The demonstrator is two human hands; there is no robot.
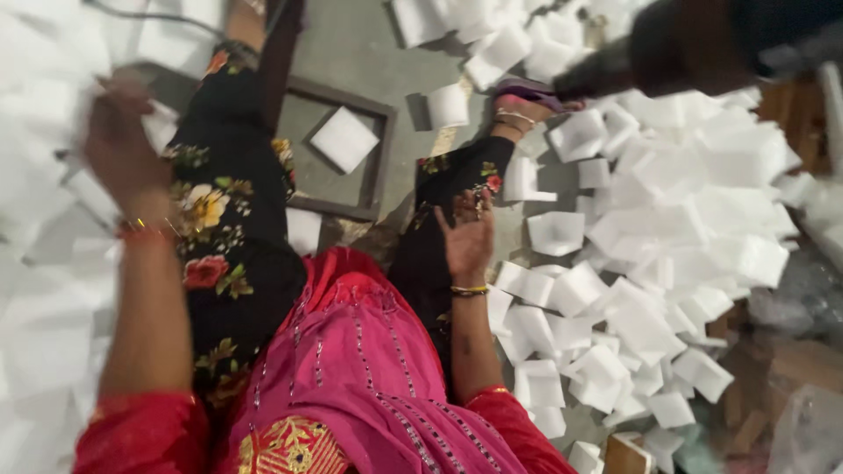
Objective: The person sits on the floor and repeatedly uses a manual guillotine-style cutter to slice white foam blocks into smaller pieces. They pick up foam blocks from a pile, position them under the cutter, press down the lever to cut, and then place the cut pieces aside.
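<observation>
White square foam pieces (667,219), shaped like shallow trays with raised rims, lay heaped across the grey floor (351,53) on our right, many overlapping and tilted, the pile running from beside our right knee out to the far edge of the view. One more of these squares (344,139) lay flat inside a dark rectangular metal frame (379,158) on the floor between our legs, and another stood just beyond the frame's far corner.

Our left hand (118,145) was raised at the left side, blurred by motion, its fingers curled around the edge of a white foam piece (158,123) from the bright stack (44,263) on that side; we could see the grip but not how tightly it closed. Our right hand (465,233) rested on the black floral trouser leg (439,202) at the knee, fingers spread and loose, holding nothing, with the nearest foam squares just beside the wrist. A pink embroidered tunic (360,369) covered our lap. At the top right a dark blurred shape crossed above the pile; we could not tell what it was.
</observation>
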